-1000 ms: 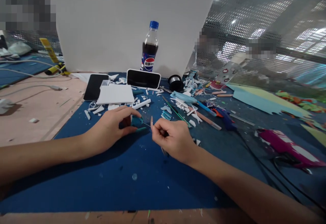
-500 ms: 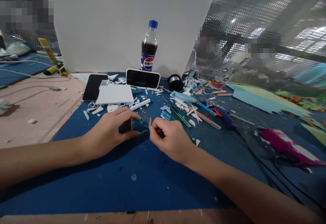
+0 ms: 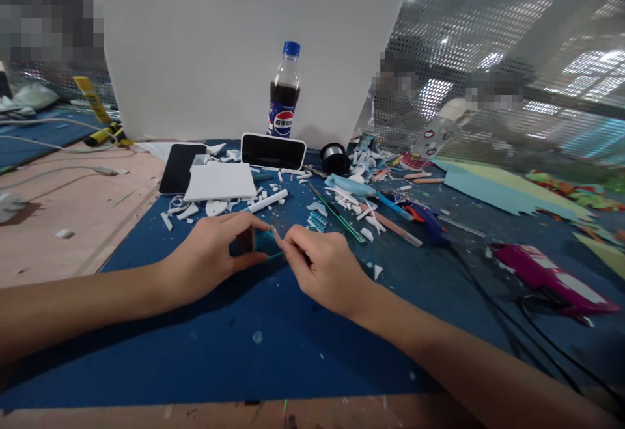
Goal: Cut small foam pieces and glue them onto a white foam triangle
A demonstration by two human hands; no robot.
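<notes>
Above the blue mat (image 3: 234, 364), my left hand (image 3: 205, 256) grips a small teal frame-like piece (image 3: 273, 256) between thumb and fingertips. My right hand (image 3: 325, 269) is closed on a thin silvery blade (image 3: 276, 236). The blade's tip reaches the upper right corner of the teal piece, close to my left fingertips. Most of the blade's grip end is hidden inside my right fist. A small light-blue grid piece (image 3: 317, 221) lies just beyond my right hand.
A cola bottle (image 3: 284, 100) stands behind a propped phone (image 3: 273, 151). White offcuts, a white block (image 3: 219, 180), a dark tablet-like slab (image 3: 181, 167) and a wire spool (image 3: 334, 158) lie at the back. Right are a blue glue gun (image 3: 430, 221) and a magenta tool (image 3: 551, 279) with cables.
My right hand has tilted the blade leftward, bringing its tip from beside the teal piece onto its upper right corner. My left hand stays nearly still.
</notes>
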